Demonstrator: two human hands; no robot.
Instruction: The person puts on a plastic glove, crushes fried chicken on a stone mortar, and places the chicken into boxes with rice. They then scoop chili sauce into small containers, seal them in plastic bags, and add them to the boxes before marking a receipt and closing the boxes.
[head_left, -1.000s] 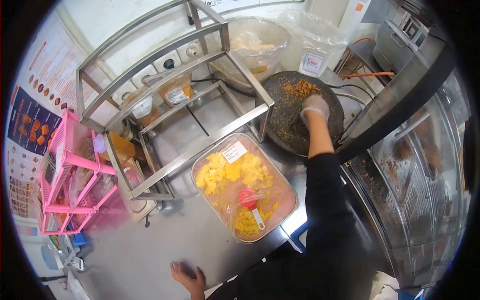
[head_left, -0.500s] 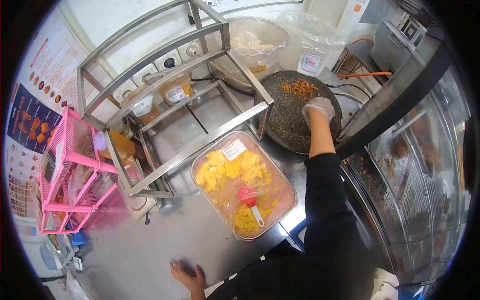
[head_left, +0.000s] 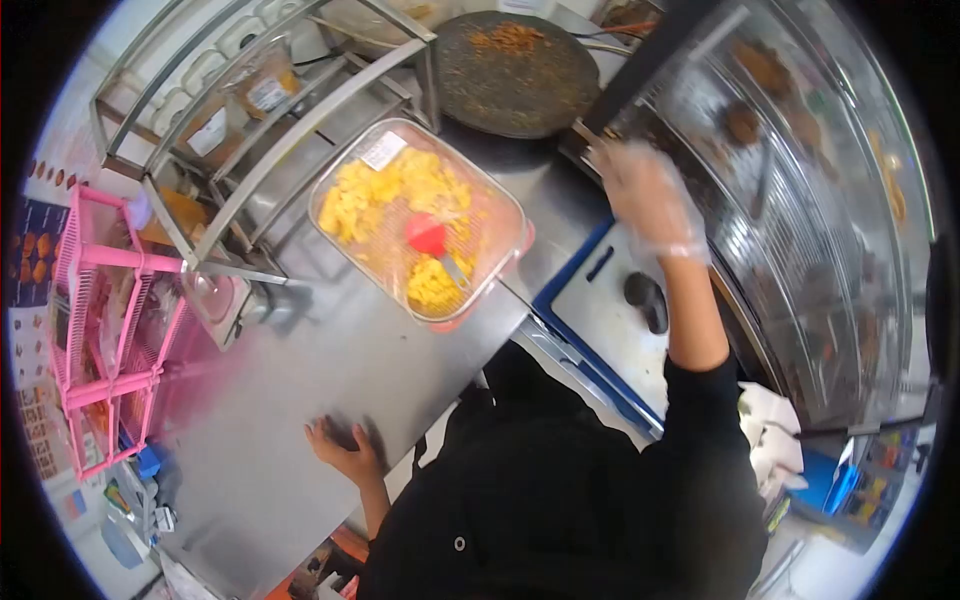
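My right hand, in a clear plastic glove, is raised between the dark round stone plate and the glass display case. Motion blurs its fingers, and whether they hold anything cannot be made out. Brown crumbs lie on the far part of the plate. My left hand is bare and rests on the steel table, fingers apart and nothing in them. Between my hands is a tray of yellow food under clear film, with a red scoop on it.
A steel rack stands behind the tray, and a pink basket shelf is on the left. The glass case borders the right side. A white board with a blue edge lies below my right hand, a dark object on it.
My right hand has come away from the stone plate toward me and the case. The view has tilted down and shifted, showing the white board. My left hand still rests on the table.
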